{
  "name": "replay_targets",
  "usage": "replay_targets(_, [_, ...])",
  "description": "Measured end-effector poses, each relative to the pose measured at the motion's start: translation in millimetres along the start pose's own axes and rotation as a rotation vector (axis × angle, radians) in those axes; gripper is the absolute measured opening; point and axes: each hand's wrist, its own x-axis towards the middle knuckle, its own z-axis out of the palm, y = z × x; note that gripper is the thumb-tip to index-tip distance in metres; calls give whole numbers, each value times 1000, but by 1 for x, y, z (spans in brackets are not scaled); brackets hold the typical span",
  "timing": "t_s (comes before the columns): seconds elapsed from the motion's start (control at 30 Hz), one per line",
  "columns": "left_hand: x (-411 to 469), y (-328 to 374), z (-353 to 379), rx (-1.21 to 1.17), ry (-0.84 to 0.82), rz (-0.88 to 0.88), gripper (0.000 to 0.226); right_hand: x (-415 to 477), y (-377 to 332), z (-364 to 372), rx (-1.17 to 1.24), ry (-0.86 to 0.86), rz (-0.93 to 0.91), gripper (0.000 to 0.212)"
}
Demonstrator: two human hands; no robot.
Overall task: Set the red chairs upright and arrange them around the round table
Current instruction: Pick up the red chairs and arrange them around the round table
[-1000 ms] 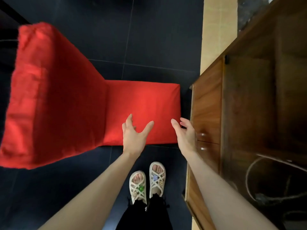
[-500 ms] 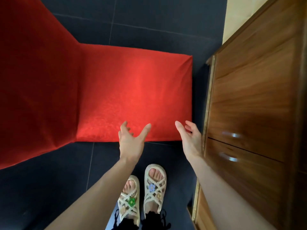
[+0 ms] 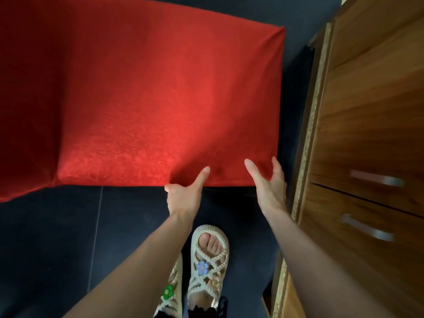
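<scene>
**Item:** red chair (image 3: pixel 160 99), fabric-covered, lying tipped over on the dark tiled floor (image 3: pixel 57 237). Its near corner is just beside a wooden cabinet (image 3: pixel 367 111). Round table not in view.

**Left hand** (image 3: pixel 183 193): grip closed on the chair's near edge, thumb on top, fingers curled beneath.

**Right hand** (image 3: pixel 268 180): grip wide, thumb and fingers spread at the near corner; contact unclear.

**Risks, as judged:**
- The loose cover may slide in the grip instead of lifting the frame.
- The rising chair may strike the cabinet.
- A slip would drop the edge toward the sandalled feet (image 3: pixel 208 260).
</scene>
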Motion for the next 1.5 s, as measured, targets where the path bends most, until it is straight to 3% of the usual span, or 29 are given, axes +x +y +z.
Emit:
replay_targets(0.17, [14, -5, 25, -165, 5, -51, 131, 23, 9, 3, -50, -2, -9, 100])
replay_targets(0.47, [30, -15, 46, -416, -21, -70, 114, 48, 15, 10, -71, 30, 17, 110])
replay_targets(0.6, [35, -19, 51, -547, -146, -8, 91, 62, 17, 6, -79, 43, 52, 120])
replay_targets(0.67, [38, -21, 51, -596, -201, -3, 89, 67, 18, 5, -87, 27, 60, 126])
replay_targets(0.77, [44, -22, 51, -689, -306, -76, 90, 70, 21, 6, -88, 13, 67, 128])
replay_targets(0.9, [49, -24, 51, -794, -362, -154, 73, 70, 24, 7, -65, 22, 58, 122])
replay_targets(1.17, [45, -27, 44, -834, -423, -83, 61, 55, 23, 2, 0, -5, 48, 122])
replay_targets(1.5, [22, -44, 10, -733, -409, 0, 64, 28, 21, -11, 4, -125, 102, 134])
